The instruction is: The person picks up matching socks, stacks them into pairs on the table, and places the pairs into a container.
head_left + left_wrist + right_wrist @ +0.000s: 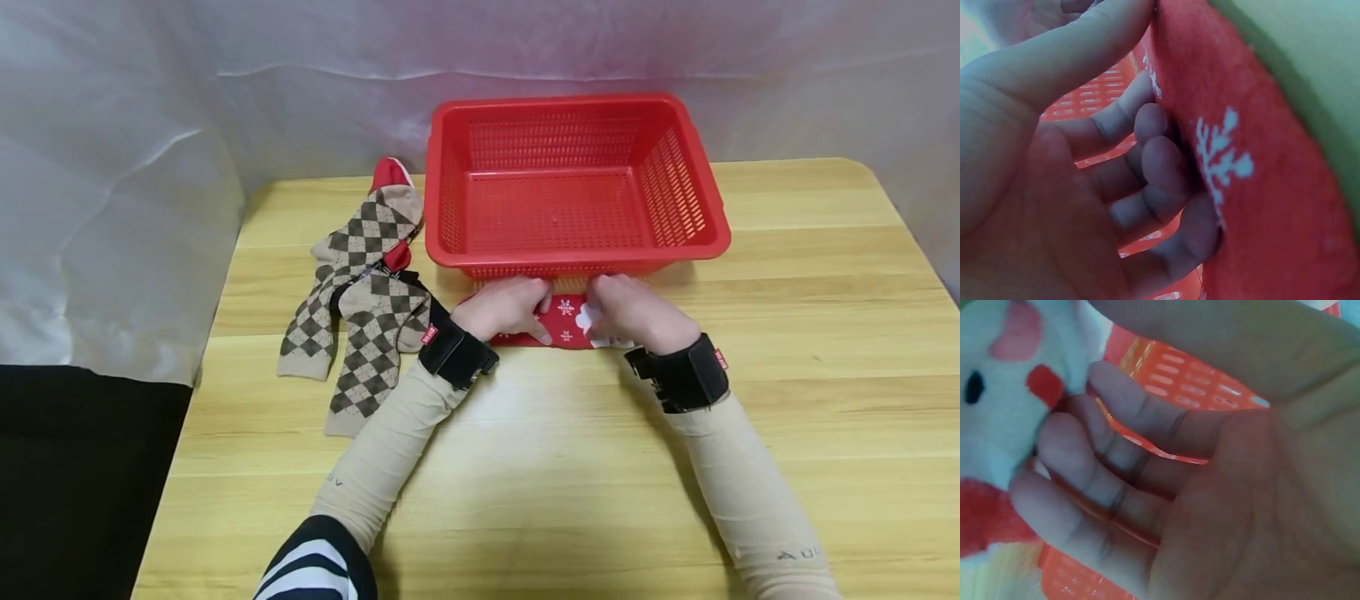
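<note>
A red sock (566, 321) with white snowflakes lies on the table in front of the basket, between the two hands. My left hand (506, 308) holds its left part, thumb and bent fingers on the cloth. In the left wrist view the fingertips (1163, 165) meet the red fabric beside a snowflake. At the other end, my right hand (633, 310) holds the part with a white figure (1007, 394) bearing a black eye. Its bent fingertips touch that figure's edge. Part of the sock is hidden under both hands.
A red plastic basket (577, 257) stands just beyond the hands. Left of it lies a loose pile of socks: brown argyle socks (367, 350), a red sock (390, 173) with a white edge, and dark cloth partly covered. The left forearm passes close by this pile.
</note>
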A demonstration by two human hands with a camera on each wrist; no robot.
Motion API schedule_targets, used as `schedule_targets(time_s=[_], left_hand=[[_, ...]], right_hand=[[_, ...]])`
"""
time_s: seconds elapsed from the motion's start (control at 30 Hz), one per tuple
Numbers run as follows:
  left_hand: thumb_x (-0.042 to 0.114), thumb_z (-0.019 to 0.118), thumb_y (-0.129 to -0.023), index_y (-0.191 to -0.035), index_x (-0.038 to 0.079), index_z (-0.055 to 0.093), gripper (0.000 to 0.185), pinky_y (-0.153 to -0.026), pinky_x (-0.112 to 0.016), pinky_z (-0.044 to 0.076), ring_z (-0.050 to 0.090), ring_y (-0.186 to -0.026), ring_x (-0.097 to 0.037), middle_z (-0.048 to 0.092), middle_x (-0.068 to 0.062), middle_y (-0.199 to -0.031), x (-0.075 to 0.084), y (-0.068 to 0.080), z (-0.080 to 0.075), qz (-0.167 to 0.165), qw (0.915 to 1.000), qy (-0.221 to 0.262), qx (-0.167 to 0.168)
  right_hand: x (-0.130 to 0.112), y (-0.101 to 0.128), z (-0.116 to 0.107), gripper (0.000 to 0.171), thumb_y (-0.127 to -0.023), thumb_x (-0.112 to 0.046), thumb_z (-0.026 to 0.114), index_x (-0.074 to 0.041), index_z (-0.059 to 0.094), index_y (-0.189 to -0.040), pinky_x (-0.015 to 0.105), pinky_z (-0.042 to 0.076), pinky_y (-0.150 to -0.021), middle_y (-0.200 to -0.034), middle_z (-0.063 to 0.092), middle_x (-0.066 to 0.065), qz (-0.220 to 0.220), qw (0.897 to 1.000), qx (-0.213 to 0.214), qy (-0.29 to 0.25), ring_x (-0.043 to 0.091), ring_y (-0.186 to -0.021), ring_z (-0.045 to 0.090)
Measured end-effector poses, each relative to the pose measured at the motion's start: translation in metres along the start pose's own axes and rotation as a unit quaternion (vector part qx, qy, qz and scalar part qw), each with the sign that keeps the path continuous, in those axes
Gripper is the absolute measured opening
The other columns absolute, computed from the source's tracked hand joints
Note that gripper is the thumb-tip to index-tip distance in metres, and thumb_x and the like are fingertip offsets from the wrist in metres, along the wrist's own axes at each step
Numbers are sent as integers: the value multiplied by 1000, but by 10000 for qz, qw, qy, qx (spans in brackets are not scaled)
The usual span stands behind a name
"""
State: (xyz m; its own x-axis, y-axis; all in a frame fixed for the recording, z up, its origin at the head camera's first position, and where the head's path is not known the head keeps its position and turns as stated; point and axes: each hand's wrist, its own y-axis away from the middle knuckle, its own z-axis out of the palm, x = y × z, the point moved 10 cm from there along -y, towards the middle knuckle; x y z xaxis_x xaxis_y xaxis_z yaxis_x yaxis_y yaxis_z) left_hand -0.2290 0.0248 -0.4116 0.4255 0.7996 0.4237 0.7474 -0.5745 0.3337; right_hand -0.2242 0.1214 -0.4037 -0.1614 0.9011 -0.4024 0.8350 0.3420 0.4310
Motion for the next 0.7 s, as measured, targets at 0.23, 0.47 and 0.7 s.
schedule_targets(time_s=[0.23, 0.47, 0.7], left_hand=[[32, 84, -77, -93, 8, 57, 40, -74, -26, 39, 54, -88, -18, 55, -1, -86, 0, -1, 0, -41, 10000, -11, -11], [39, 81, -79, -90, 10, 56, 39, -76, -27, 42, 58, -90, -17, 60, -2, -85, -8, 5, -5, -264, 9990, -229, 268], [44, 77, -82, -84, 11, 55, 39, -71, -26, 41, 59, -81, -16, 58, -1, -79, -18, 12, -7, -346, 9973, -490, 421]], right_hand=[[5, 1, 1, 52, -79, -12, 81, 3, 53, -121, 42, 57, -82, -112, 61, 19, 76, 9999, 2, -91, 30, -99, 59], [11, 0, 2, 48, -79, -13, 81, 3, 54, -117, 41, 57, -80, -114, 61, 20, 95, 9994, -32, -319, 32, -100, 59], [15, -1, -1, 39, -79, -20, 82, 0, 59, -103, 32, 47, -68, -100, 63, 16, 335, 9994, -36, 57, 28, -90, 57]])
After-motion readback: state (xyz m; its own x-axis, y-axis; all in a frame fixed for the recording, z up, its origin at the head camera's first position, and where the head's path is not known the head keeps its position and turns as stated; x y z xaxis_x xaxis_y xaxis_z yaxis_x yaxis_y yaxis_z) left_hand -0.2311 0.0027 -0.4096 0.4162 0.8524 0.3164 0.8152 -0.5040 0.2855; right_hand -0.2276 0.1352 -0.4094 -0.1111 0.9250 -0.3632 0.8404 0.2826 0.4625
